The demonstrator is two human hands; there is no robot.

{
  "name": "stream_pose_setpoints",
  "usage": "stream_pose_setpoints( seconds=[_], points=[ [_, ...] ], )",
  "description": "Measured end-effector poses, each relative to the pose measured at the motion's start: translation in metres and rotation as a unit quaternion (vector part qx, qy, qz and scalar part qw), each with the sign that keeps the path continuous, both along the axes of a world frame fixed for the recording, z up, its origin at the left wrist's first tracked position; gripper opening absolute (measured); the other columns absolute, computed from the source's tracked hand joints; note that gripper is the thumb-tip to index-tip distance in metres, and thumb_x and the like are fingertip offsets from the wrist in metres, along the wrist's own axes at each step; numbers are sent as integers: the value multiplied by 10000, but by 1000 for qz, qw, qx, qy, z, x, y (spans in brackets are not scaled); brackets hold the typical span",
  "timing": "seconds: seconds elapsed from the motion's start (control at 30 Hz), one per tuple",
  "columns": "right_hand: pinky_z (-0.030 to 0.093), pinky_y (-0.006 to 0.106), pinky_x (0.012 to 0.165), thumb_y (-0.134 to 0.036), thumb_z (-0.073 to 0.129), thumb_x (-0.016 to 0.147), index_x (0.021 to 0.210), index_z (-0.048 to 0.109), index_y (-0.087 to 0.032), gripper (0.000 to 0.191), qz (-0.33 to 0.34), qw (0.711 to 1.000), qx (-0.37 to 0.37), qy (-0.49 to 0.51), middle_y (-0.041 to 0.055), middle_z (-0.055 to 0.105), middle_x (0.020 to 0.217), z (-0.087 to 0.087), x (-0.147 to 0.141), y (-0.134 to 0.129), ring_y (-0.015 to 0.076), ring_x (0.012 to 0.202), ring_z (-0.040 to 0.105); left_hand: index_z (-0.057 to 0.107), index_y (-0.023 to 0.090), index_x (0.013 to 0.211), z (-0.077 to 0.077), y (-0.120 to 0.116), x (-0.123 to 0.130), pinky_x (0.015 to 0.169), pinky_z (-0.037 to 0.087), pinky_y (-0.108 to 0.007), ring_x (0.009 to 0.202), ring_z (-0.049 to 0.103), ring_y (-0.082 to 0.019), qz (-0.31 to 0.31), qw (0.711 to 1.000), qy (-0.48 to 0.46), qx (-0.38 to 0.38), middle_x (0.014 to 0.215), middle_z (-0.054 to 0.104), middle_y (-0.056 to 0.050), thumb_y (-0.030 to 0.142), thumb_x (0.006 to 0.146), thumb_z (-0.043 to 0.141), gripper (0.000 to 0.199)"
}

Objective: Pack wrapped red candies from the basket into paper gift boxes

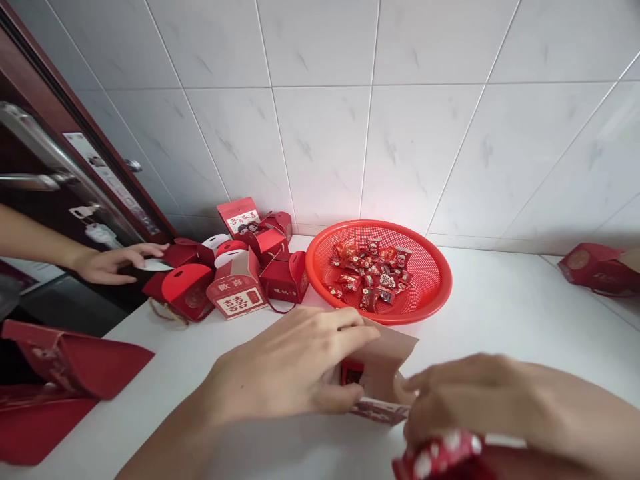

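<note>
An open cardboard box with a pale inside stands on the white surface, a small red packet within it. My left hand is closed on the box's left side, fingers over the rear edge and thumb at the front. At the right flap, my right hand has its fingertips pressed on the box edge; its other fingers are curled and partly hidden. Below that hand lies a red item with white patches, blurred and cut off by the frame. Behind the box, a red basket holds several wrapped candies.
Several red gift boxes cluster left of the basket. Another person's hand reaches in there, near a white piece. Large red packaging sits at the left edge, and another red box at the far right. A tiled wall rises behind.
</note>
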State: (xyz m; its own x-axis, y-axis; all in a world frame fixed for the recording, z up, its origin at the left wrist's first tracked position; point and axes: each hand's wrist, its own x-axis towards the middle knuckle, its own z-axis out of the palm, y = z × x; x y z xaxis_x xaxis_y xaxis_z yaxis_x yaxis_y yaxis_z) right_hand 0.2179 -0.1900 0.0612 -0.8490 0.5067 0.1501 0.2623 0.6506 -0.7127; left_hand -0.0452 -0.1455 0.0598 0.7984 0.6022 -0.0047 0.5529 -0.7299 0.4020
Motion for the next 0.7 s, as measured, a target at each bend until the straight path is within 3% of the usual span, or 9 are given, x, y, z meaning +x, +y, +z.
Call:
stream_pose_setpoints(
  seconds=[0.1, 0.23, 0.4, 0.6, 0.7],
  points=[
    [571, 198, 741, -254, 627, 1028, 1188, 701, -235, 177, -70, 990, -6, 126, 55, 792, 971, 9, 3, 17, 153, 825, 752, 631, 316, 1363, -1, 6, 2, 841, 517, -301, 969, 696, -222, 8, 1000, 3, -8, 1138, 692, -24, 401, 902, 683, 472],
    [585, 213, 766, -219, 700, 976, 1156, 710, -234, 181, -122, 973, -5, 198, 49, 781, 1022, -7, -6, 31, 157, 883, 747, 625, 308, 1345, 0, 13, 5, 801, 504, -292, 967, 698, -224, 30, 999, 11, -37, 1144, 686, -4, 426, 819, 780, 561],
    [597, 250, 831, -67, 575, 978, 1223, 672, -180, 287, -82, 991, -6, 104, 91, 780, 1153, -18, -22, 36, 155, 957, 747, 613, 245, 1220, 1, 14, 6, 801, 480, -305, 950, 696, -230, 42, 998, -2, -40, 1074, 695, -2, 434, 766, 853, 547],
    [599, 247, 839, -19, 515, 974, 1279, 639, -211, 381, -100, 993, 50, 48, 89, 772, 1198, -17, -19, 29, 162, 1014, 750, 590, 237, 1239, 4, 12, 6, 727, 451, -287, 909, 684, -220, 54, 997, 9, -56, 1067, 698, -1, 409, 760, 869, 581],
    [581, 227, 789, 23, 472, 954, 1279, 626, -234, 442, -113, 991, 75, 13, 64, 768, 1182, -17, -17, 22, 149, 956, 742, 594, 245, 1253, 4, 10, 5, 725, 456, -282, 927, 680, -218, 51, 997, 11, -61, 1090, 698, -3, 398, 780, 854, 561]
  ],
)
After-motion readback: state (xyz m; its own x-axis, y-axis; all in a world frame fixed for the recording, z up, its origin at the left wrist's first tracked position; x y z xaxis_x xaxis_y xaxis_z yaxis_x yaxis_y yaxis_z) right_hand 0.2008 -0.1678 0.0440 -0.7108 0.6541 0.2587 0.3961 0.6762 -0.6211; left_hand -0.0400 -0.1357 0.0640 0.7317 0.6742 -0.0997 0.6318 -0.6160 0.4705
